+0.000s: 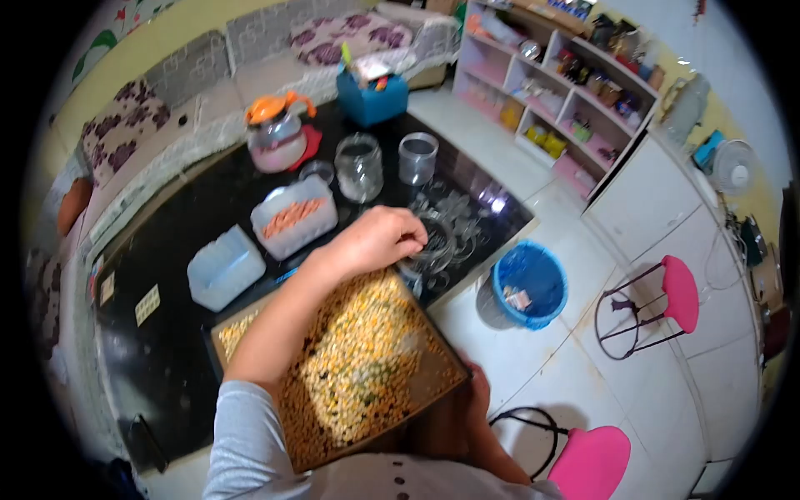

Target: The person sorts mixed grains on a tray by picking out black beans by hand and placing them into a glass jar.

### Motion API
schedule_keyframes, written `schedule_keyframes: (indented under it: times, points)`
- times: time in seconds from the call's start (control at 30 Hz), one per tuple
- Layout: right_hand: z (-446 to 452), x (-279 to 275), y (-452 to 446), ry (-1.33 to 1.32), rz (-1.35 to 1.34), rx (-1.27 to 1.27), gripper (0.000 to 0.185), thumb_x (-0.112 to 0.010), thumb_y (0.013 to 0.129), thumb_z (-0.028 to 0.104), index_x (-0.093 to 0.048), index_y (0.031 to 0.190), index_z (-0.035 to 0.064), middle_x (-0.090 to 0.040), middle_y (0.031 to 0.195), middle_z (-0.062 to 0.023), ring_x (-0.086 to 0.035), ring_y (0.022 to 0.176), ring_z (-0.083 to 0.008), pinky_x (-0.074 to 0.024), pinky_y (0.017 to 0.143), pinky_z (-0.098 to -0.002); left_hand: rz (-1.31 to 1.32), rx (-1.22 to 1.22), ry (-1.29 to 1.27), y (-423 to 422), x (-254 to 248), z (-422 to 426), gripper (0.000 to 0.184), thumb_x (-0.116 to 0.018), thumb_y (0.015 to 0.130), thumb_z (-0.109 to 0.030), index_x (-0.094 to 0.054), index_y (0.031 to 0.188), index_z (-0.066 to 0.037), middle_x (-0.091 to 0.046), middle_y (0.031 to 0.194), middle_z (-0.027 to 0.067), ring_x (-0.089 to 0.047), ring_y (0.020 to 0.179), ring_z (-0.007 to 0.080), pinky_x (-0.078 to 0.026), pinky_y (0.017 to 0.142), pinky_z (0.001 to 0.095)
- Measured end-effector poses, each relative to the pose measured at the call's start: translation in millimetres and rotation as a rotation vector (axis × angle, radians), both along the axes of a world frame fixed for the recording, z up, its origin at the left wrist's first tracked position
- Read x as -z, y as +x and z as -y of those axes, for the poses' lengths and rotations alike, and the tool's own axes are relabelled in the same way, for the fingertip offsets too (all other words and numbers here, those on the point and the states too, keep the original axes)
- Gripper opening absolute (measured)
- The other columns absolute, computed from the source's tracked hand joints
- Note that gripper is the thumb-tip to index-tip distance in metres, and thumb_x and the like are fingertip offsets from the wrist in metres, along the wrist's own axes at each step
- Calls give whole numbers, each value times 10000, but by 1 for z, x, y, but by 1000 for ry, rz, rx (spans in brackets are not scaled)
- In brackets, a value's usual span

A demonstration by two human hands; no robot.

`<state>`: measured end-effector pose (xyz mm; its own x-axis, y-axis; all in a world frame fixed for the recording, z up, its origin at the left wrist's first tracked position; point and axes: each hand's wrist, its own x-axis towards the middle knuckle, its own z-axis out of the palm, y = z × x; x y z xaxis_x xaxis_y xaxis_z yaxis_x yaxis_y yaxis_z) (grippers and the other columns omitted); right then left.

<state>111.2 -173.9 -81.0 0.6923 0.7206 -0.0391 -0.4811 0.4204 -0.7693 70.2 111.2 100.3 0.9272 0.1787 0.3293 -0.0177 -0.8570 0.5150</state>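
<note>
Left hand (382,238) loosely curled, any contents hidden; right hand (477,397) at tray (439,375), openness and grip unclear

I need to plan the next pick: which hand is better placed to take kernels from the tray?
Probably the left hand: it is by the far edge of the tray, its forearm over the kernels. The right hand is low at the tray's outer side, seemingly steadying it.

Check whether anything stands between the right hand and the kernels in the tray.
Yes: the tray's rim. The right hand is outside it, at the tray's right-hand corner, while the kernels lie inside. Nothing else visible stands between them.
</note>
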Motion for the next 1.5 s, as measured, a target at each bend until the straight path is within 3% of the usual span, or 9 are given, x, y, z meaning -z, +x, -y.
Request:
schedule_keyframes:
  times: [0.13, 0.3, 0.43, 0.53, 0.77, 0.87, 1.2, 1.27, 1.5]
  points:
    - [5, 9, 3, -121, 5, 34, 404, -411, 909, 296, -480, 1115, -45, -551, 1070, -118, -517, 995, -189, -379, 910, -306, -94, 45, -134, -48, 2, 24, 94, -624, 766, -88, -621, 828, -17, -612, 796, 101, -611, 728, 244, -484, 649, 316]
    - [7, 17, 6, -185, 72, 4, 433, -409, 912, 327, -443, 1139, -40, -546, 1041, -112, -520, 963, -174, -402, 872, -300, -271, 165, -188, -110, 53, 56, 96, -653, 757, -101, -623, 812, -30, -622, 796, 75, -625, 713, 200, -520, 637, 309]
    - [3, 6, 3, -273, 47, 25, 421, -401, 915, 323, -444, 1130, -37, -547, 1028, -111, -529, 944, -170, -415, 852, -293, -464, 148, -344, -152, 71, 88, 86, -654, 748, -94, -606, 788, -35, -606, 787, 77, -610, 713, 215, -506, 648, 316]
    - [5, 9, 6, -213, 13, -16, 405, -386, 920, 307, -445, 1133, -32, -545, 1029, -108, -529, 940, -164, -415, 849, -288, -458, 101, -407, -174, 85, 105, 125, -671, 744, -88, -616, 849, -49, -605, 791, 66, -610, 719, 209, -502, 627, 309]
    - [5, 11, 5, -173, 53, 3, 409, -370, 928, 304, -442, 1144, -36, -542, 1031, -103, -526, 942, -162, -413, 850, -289, -351, -4, -343, -162, 94, 120, 150, -645, 762, -109, -610, 889, -36, -593, 862, 84, -606, 755, 242, -507, 666, 329]
    - [6, 16, 6, -194, 22, 22, 414, -365, 933, 307, -439, 1152, -37, -541, 1036, -102, -525, 944, -162, -414, 850, -290, -390, 92, -232, -155, 102, 123, 146, -630, 773, -129, -612, 886, -39, -579, 849, 90, -604, 757, 262, -512, 663, 339]
    - [8, 18, 8, -145, 41, -22, 398, -370, 937, 306, -443, 1150, -22, -541, 1038, -92, -521, 945, -152, -416, 838, -283, -390, 38, -216, -162, 91, 120, 119, -634, 778, -142, -629, 855, -52, -616, 769, 78, -615, 686, 241, -515, 622, 331]
    - [6, 15, 7, -163, 59, -28, 400, -368, 937, 310, -443, 1151, -20, -540, 1038, -88, -519, 945, -149, -416, 837, -282, -373, 136, -327, -163, 86, 122, 149, -652, 760, -142, -631, 875, -50, -625, 797, 85, -620, 699, 243, -515, 624, 335]
    - [4, 14, 7, -113, 111, -20, 446, -380, 928, 346, -435, 1166, -28, -524, 1073, -98, -502, 993, -164, -391, 883, -303, -495, 169, -244, -164, 92, 126, 179, -667, 737, -126, -634, 895, -48, -628, 793, 104, -621, 724, 258, -516, 641, 352]
